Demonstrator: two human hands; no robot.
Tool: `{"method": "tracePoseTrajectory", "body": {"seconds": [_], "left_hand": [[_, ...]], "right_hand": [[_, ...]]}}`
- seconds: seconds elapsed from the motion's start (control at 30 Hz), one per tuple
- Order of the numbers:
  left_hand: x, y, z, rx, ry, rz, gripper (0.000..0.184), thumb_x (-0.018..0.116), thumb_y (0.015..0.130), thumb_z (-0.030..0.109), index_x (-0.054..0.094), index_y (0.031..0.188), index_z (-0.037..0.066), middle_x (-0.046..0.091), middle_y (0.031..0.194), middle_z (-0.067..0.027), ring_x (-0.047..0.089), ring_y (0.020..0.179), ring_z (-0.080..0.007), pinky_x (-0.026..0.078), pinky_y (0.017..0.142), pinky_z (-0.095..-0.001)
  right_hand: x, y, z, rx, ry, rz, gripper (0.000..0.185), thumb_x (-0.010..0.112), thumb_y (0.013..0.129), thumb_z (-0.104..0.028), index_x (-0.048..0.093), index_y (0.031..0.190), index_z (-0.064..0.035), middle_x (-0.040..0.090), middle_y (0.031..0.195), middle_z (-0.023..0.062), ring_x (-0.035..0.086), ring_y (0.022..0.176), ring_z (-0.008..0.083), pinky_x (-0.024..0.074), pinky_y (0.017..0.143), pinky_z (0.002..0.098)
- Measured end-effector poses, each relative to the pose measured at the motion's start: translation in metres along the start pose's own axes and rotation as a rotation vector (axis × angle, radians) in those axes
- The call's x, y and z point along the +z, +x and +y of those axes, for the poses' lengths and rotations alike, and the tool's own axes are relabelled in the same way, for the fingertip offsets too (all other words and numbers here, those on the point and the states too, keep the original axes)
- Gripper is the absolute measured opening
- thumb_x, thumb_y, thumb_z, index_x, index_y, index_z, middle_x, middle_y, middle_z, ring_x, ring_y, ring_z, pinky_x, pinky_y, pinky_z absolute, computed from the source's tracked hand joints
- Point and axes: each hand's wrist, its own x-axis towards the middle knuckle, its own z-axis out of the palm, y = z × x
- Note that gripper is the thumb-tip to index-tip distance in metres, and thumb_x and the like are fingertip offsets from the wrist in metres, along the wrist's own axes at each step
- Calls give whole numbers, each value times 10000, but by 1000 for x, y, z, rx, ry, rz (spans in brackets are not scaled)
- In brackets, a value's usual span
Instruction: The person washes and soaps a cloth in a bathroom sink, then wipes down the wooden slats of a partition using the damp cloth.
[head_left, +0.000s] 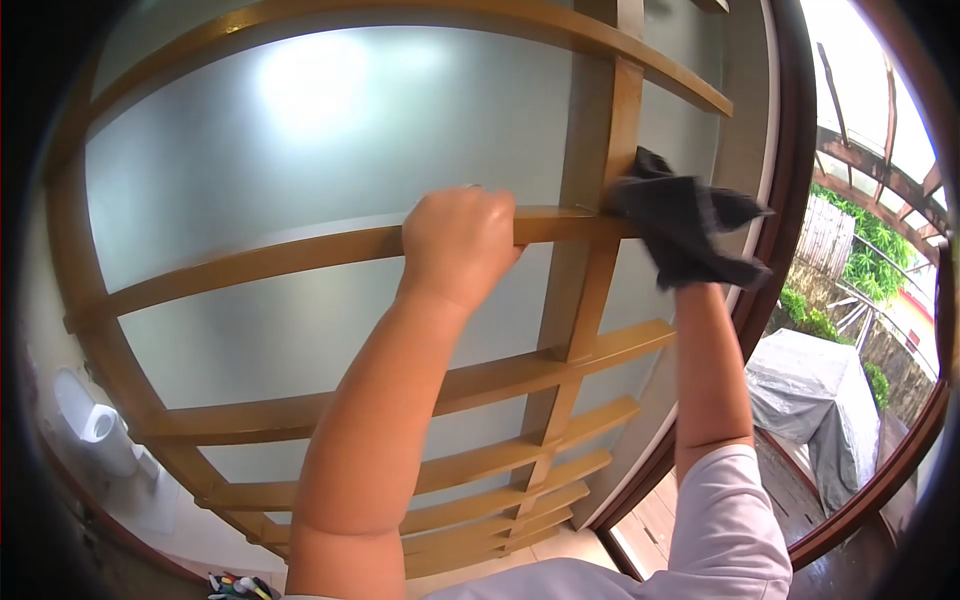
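Observation:
A tall wooden lattice frame [250, 262] with frosted panels [330, 150] behind its slats stands in front of me. My left hand [460, 245] is closed around one horizontal slat, near the middle of the view. To the right, my right hand is hidden under a dark grey cloth [690, 215], which hangs in loose folds and is slightly blurred. The cloth meets the lattice where that slat crosses the wide upright [622, 120]. Both forearms reach upward, the right one from a light short sleeve.
At right, a dark-framed opening [790, 180] shows an outdoor area with a grey-covered object [815, 390], green plants [875, 250] and overhead beams. A white fixture like a toilet [105, 430] stands at lower left. Several pens [240, 585] show at the bottom edge.

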Motion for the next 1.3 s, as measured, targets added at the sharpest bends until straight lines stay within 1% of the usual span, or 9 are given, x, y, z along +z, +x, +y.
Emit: {"method": "tracePoseTrajectory", "body": {"seconds": [0.1,0.17,0.27,0.43,0.67,0.87,0.97,1.1,1.3], "left_hand": [[5,1,-4,48,-17,99,283,781,609,255,558,643,83,541,580,-69,551,555,-260,444,480,-365],[7,0,-3,65,-36,127,290,786,603,250,553,631,80,539,574,-70,553,554,-259,446,481,-363],[7,0,-2,51,-53,89,300,791,596,251,548,612,76,540,570,-70,563,564,-254,452,487,-358],[4,2,-1,28,-36,63,273,795,588,234,574,614,76,557,585,-72,578,582,-249,464,502,-350],[10,0,0,-5,-121,52,195,773,614,207,628,658,85,594,643,-79,594,645,-255,485,545,-355],[11,2,2,-7,-137,72,125,739,624,157,637,649,88,604,660,-82,598,656,-260,493,546,-354],[12,3,0,24,-107,105,77,709,633,125,639,636,94,607,657,-82,599,637,-259,495,534,-347],[8,2,-1,47,-73,29,59,685,646,113,632,623,102,604,642,-76,597,598,-251,495,522,-334],[7,1,-1,31,-41,42,62,693,656,132,635,646,109,597,631,-67,596,595,-243,494,522,-327]], "right_hand": [[36,4,33,160,-60,6,411,436,920,-350,539,1130,-12,610,1057,156,567,992,245,444,853,368],[60,-16,-24,-342,-1164,-189,343,525,861,-304,601,1042,-22,636,971,176,600,916,269,469,796,387],[66,33,-24,-468,-1014,-120,308,588,801,-275,636,962,-18,653,941,170,619,889,285,484,751,381],[94,115,-40,-51,-346,249,449,583,782,-393,618,1060,-42,618,1079,194,577,1040,321,463,815,362],[39,59,11,-163,-1015,-110,510,616,735,-410,593,1057,-16,612,1047,226,577,1019,362,465,815,368],[62,-40,-63,-387,-1324,-105,359,613,740,-261,592,1018,-34,609,1051,195,560,1020,361,453,835,395],[59,-14,-44,-1407,-1293,-95,332,574,752,-177,574,1051,-32,576,1139,147,530,1084,304,397,914,419],[108,18,-54,-1056,-2062,-394,299,513,773,-142,573,1038,-17,578,1099,130,524,1053,257,312,999,411],[120,37,-57,-1153,-1959,-182,286,405,811,-171,613,951,-33,616,1029,109,540,1016,236,304,997,384]]}}
